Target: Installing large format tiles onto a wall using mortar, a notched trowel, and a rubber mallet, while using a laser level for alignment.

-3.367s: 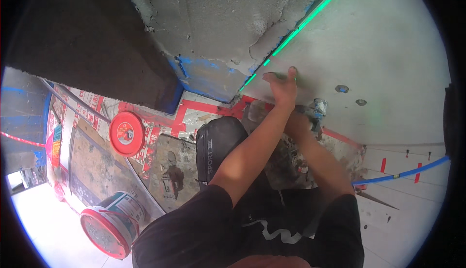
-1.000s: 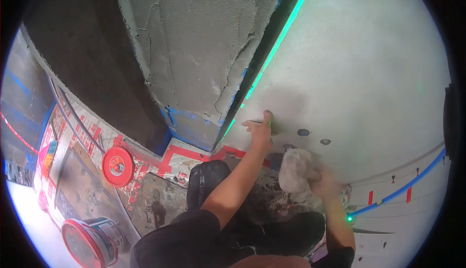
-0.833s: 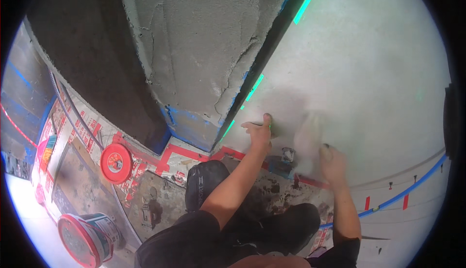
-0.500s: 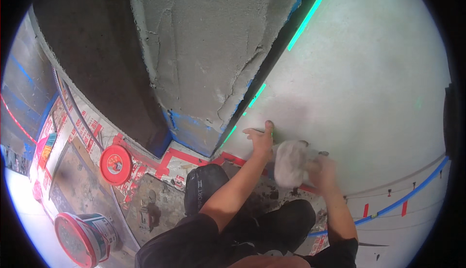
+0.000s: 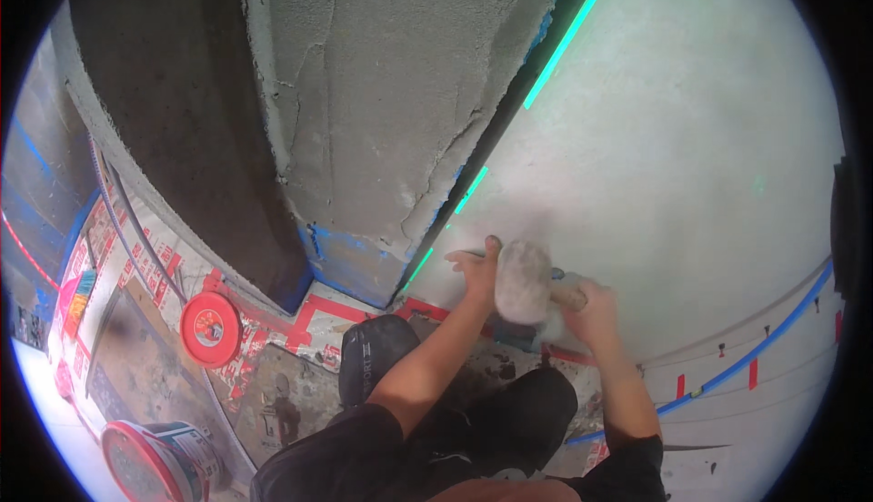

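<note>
A large pale tile panel (image 5: 691,111) stands at the right, with a bright green line (image 5: 568,34) along its left edge, beside a dark gap. My left hand (image 5: 475,267) rests against the panel's lower left, fingers spread. My right hand (image 5: 591,313) grips the wooden handle of a mallet with a large pale head (image 5: 522,281). The head is held just right of my left hand, in front of the panel; whether it touches the surface I cannot tell. A small object behind the mallet is mostly hidden.
A rough cement column (image 5: 373,93) rises at upper left. On the littered covering lie a red lid (image 5: 209,329) and a colored brush (image 5: 80,297). A red-rimmed bucket (image 5: 136,461) is at lower left, a black padded knee (image 5: 364,347) below my left hand, a blue strip (image 5: 759,347) at right.
The mallet, unseen at first, appeared in my right hand, swung about and has moved left and up toward my left hand. My left hand stays spread at the panel; the view has shifted.
</note>
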`<state>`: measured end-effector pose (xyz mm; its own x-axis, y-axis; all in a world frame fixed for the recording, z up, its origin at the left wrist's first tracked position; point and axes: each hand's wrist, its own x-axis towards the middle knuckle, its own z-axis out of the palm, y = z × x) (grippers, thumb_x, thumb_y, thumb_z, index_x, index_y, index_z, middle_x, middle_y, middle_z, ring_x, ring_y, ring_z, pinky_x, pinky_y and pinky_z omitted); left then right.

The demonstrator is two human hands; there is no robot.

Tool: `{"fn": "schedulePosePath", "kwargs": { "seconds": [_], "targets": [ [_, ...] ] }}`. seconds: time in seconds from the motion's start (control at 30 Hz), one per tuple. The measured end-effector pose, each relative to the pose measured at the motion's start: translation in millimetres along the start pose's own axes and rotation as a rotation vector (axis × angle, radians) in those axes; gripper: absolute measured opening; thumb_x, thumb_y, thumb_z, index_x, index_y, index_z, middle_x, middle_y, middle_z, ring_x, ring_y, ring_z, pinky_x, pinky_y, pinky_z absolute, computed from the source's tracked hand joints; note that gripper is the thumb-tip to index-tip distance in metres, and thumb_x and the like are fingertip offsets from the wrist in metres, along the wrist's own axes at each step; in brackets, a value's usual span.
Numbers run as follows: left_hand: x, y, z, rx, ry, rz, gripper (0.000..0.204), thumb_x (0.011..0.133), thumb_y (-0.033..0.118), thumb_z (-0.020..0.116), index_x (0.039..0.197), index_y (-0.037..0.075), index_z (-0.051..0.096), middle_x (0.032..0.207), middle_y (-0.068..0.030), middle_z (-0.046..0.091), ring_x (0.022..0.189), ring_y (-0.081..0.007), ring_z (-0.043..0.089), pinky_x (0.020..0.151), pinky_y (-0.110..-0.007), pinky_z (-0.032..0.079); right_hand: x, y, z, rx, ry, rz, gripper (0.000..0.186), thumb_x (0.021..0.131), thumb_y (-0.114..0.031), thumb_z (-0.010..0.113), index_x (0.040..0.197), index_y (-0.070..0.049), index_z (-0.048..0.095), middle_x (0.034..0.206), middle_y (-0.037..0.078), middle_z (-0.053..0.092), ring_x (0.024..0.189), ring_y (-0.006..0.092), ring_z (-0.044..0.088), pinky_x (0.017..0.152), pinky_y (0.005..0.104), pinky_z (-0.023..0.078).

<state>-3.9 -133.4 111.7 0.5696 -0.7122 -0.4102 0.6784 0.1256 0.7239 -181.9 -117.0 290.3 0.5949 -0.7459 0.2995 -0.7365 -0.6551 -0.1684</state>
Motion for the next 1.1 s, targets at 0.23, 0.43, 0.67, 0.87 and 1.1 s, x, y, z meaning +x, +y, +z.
{"fn": "schedulePosePath", "kwargs": {
  "seconds": [0.23,0.43,0.67,0.87,1.1],
  "targets": [
    [11,-14,-2,0.103,0.157,0.066,0.142,0.083,0.065,0.073,0.147,-0.014,-0.025,0.155,-0.0477,-0.013,0.151,-0.0528,-0.001,0.125,-0.048,0.01,13,4,1,-0.056,0.024,0.029,0.029,0.082,-0.035,0.076,0.087,-0.007,0.069,0.074,0.018,0.067,0.067,0.0343,0.066,0.063,0.0454,0.051],
    [-14,12,-6,0.282,0.313,0.103,0.127,0.086,0.058,0.073,0.154,-0.014,-0.006,0.156,-0.048,-0.006,0.15,-0.0554,0.004,0.124,-0.055,0.011,-79,7,36,0.556,-0.174,0.325,0.04,0.09,-0.04,0.07,0.085,0.0,0.066,0.066,0.008,0.057,0.063,0.0152,0.052,0.058,0.0362,0.045],
    [19,98,-14,1.181,0.07,1.802,0.093,0.083,0.048,0.073,0.147,-0.007,0.035,0.156,-0.0333,0.029,0.146,-0.0517,0.028,0.117,-0.06,0.026,-113,55,59,0.667,0.059,0.059,0.037,0.098,-0.034,0.054,0.094,0.001,0.066,0.076,0.013,0.067,0.068,0.0216,0.063,0.061,0.0392,0.048],
    [28,93,-11,1.142,0.085,1.986,0.072,0.083,0.043,0.071,0.135,-0.004,0.053,0.148,-0.0279,0.045,0.139,-0.0461,0.041,0.111,-0.06,0.033,-24,73,47,0.426,0.293,0.042,0.03,0.089,-0.028,0.06,0.081,0.0,0.059,0.071,0.018,0.06,0.061,0.0339,0.06,0.058,0.0455,0.046],
    [29,92,-9,1.096,0.113,1.994,0.069,0.085,0.044,0.065,0.136,0.0,0.056,0.148,-0.0238,0.049,0.141,-0.0422,0.042,0.117,-0.055,0.028,-29,60,42,0.356,0.297,-0.194,0.029,0.077,-0.031,0.068,0.075,-0.004,0.057,0.065,0.017,0.055,0.058,0.0366,0.056,0.054,0.045,0.044]
  ]
}}
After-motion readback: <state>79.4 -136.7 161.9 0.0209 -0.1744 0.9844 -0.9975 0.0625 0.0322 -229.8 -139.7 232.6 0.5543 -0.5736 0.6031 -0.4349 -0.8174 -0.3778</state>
